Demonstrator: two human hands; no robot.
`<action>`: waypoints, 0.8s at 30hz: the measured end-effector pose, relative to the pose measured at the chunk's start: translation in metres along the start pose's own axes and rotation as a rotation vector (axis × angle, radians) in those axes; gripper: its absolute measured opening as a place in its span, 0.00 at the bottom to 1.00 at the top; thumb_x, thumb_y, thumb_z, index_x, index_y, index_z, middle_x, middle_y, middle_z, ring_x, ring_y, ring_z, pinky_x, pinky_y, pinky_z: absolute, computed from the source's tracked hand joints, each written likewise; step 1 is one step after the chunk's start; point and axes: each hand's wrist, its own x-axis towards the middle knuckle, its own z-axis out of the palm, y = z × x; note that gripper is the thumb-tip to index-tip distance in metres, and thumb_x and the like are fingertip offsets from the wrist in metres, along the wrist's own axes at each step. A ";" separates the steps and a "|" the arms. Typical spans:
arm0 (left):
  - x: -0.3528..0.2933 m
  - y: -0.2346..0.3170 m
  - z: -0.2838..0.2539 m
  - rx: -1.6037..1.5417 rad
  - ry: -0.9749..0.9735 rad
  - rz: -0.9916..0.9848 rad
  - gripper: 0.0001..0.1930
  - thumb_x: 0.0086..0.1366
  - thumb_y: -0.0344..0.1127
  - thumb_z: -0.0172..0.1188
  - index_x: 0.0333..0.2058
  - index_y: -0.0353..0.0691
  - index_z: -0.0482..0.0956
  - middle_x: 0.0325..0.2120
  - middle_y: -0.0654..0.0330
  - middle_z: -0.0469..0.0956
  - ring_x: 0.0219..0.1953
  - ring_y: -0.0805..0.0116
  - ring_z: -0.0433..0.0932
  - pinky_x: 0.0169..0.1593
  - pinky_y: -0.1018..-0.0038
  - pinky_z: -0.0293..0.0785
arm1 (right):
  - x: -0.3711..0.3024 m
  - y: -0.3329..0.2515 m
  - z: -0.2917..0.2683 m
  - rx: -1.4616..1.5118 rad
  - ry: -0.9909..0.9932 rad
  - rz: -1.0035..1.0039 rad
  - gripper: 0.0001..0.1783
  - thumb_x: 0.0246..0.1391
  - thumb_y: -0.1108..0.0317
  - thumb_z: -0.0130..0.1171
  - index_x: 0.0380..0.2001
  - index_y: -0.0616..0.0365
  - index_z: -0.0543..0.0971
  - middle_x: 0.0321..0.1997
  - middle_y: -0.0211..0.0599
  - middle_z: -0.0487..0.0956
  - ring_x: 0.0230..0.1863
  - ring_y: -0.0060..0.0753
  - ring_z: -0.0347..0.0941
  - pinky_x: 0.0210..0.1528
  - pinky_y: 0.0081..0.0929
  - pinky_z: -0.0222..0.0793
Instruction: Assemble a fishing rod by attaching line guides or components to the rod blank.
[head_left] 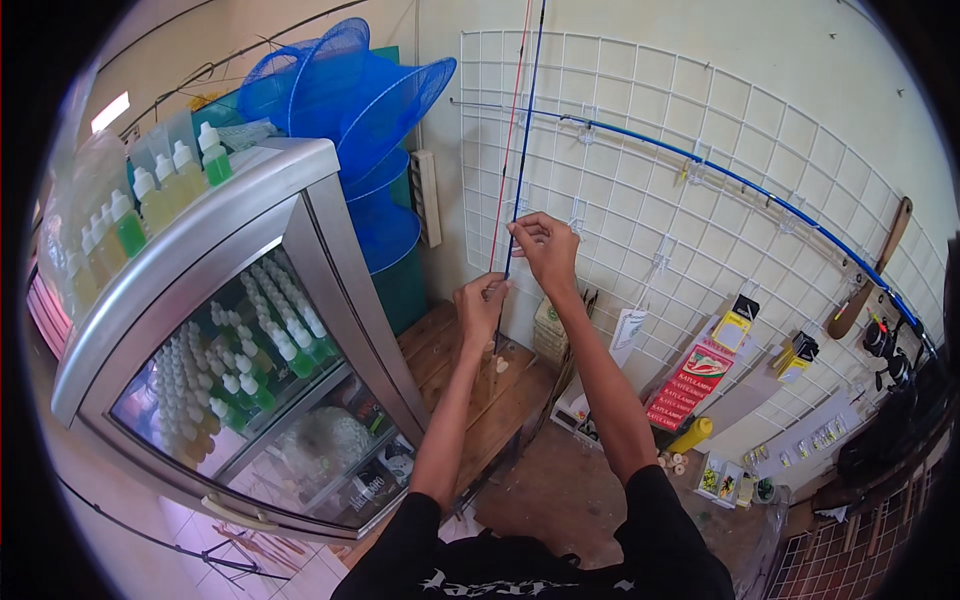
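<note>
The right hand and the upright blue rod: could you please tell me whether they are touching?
Touching. The head view shows the right hand with its fingers closed on the upright blue rod, with no gap visible between them.

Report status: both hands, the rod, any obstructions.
Left hand pinching near-upright blue rod. Right hand pinching it higher up. Slim red rod close alongside; nothing visibly blocking either hand.

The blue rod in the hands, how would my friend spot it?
Find the white wire grid on the wall. In front, the left hand and right hand hold the blue rod. It's nearly upright, unlike the slanting fishing rod behind, and blue, unlike the thin red rod beside it.
</note>
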 end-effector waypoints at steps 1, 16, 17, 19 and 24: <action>0.004 -0.010 0.001 0.003 -0.001 -0.005 0.10 0.56 0.31 0.63 0.34 0.31 0.82 0.23 0.54 0.82 0.23 0.73 0.79 0.31 0.77 0.73 | 0.002 0.006 0.004 0.002 -0.001 0.006 0.07 0.51 0.74 0.63 0.30 0.69 0.80 0.25 0.38 0.79 0.25 0.22 0.77 0.25 0.21 0.79; 0.025 -0.070 0.015 0.063 -0.028 -0.017 0.11 0.55 0.34 0.65 0.34 0.32 0.83 0.21 0.57 0.82 0.23 0.75 0.79 0.29 0.78 0.72 | 0.021 0.066 0.016 -0.011 0.005 0.104 0.07 0.51 0.73 0.63 0.30 0.68 0.80 0.23 0.37 0.80 0.24 0.22 0.77 0.25 0.20 0.79; 0.026 -0.072 0.015 0.053 -0.016 -0.032 0.11 0.55 0.34 0.65 0.34 0.32 0.83 0.22 0.57 0.82 0.23 0.75 0.79 0.29 0.78 0.72 | 0.022 0.068 0.018 0.008 0.019 0.081 0.08 0.50 0.72 0.63 0.29 0.68 0.80 0.23 0.40 0.80 0.23 0.24 0.78 0.23 0.21 0.77; 0.027 -0.075 0.015 0.040 -0.005 -0.047 0.11 0.55 0.34 0.65 0.34 0.33 0.83 0.22 0.57 0.82 0.23 0.75 0.79 0.29 0.78 0.72 | 0.023 0.071 0.022 0.024 0.034 0.058 0.08 0.50 0.71 0.63 0.29 0.67 0.80 0.22 0.42 0.80 0.22 0.25 0.78 0.22 0.21 0.76; 0.028 -0.070 0.012 0.122 0.000 -0.056 0.12 0.56 0.35 0.65 0.35 0.32 0.82 0.22 0.56 0.82 0.23 0.75 0.78 0.29 0.77 0.71 | 0.026 0.074 0.025 -0.029 0.045 0.054 0.06 0.49 0.72 0.63 0.29 0.66 0.81 0.22 0.40 0.81 0.22 0.23 0.78 0.24 0.20 0.74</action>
